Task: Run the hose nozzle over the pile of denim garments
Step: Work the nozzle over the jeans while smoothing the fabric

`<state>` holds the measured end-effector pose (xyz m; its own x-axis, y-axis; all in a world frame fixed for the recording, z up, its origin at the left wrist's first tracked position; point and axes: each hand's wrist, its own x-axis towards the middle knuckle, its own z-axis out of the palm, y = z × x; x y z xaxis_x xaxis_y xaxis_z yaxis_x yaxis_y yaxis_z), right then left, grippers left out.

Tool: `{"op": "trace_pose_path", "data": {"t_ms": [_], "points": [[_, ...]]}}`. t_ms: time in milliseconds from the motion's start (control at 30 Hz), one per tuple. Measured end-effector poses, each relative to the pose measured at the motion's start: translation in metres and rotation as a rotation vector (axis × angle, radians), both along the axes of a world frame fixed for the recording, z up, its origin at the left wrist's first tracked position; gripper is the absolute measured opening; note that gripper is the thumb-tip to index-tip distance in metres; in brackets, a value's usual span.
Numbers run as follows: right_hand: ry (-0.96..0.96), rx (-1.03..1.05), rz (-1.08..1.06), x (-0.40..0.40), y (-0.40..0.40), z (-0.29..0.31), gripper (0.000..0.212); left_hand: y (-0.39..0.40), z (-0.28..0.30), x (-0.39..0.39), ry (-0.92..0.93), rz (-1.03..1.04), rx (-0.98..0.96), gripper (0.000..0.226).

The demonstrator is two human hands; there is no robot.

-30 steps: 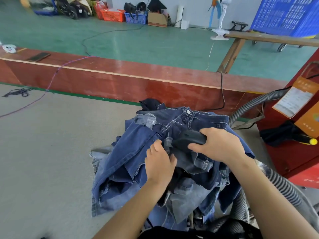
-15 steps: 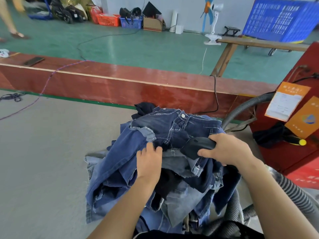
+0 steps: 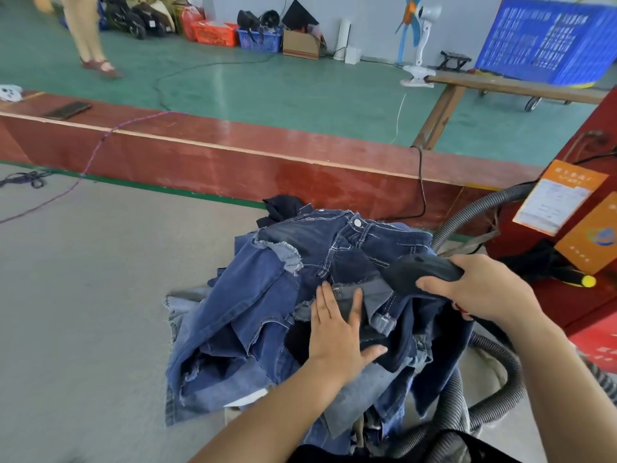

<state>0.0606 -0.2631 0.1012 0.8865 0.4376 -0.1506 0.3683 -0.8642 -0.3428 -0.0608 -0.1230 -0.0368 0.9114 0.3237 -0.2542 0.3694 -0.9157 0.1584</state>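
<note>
A grey desk [image 3: 83,295] fills the lower left, and a long red board [image 3: 233,162] runs along its far edge, with green floor [image 3: 267,88] behind it. At the right stands one red machine [image 3: 594,202] carrying two orange labels, and it crowds the space just beside the work. One pile of denim garments [image 3: 267,312] sits on the desk at centre, a jumble of dark and pale blue pieces too tangled to count, with a buttoned waistband on top. One grey ribbed hose [image 3: 467,222] arcs from the machine down behind the pile, and more ribbed hose loops lie at the lower right against the heap. Far back are one blue crate [image 3: 541,38], one white fan [image 3: 424,31], and a person's legs [image 3: 86,35]. One dark phone [image 3: 68,110] lies on the board.

The right hand [image 3: 480,292] reaches in from the right, its fingers curled round the black hose nozzle [image 3: 420,272], which rests against the upper right of the pile. The left hand [image 3: 340,332] lies flat on the denim with fingers spread and thumb out, pressing the cloth down just left of the nozzle.
</note>
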Motion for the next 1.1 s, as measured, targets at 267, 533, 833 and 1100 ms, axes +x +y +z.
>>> {"op": "trace_pose_path", "data": {"t_ms": [267, 533, 833, 1100], "points": [[-0.361, 0.044, 0.126, -0.015, 0.016, 0.01, 0.037, -0.011, -0.007, 0.012, 0.104, 0.131, 0.097, 0.095], [-0.305, -0.219, 0.376, -0.017, 0.048, -0.025, 0.033, -0.011, -0.014, 0.015, 0.143, 0.137, 0.133, 0.099], [-0.392, -0.11, 0.418, -0.033, 0.076, -0.041, 0.032, -0.008, -0.01, 0.014, 0.16, 0.101, 0.121, 0.108], [-0.438, -0.099, 0.272, -0.007, 0.028, -0.012, 0.035, -0.005, -0.005, 0.012, 0.143, 0.073, 0.104, 0.117]]}}
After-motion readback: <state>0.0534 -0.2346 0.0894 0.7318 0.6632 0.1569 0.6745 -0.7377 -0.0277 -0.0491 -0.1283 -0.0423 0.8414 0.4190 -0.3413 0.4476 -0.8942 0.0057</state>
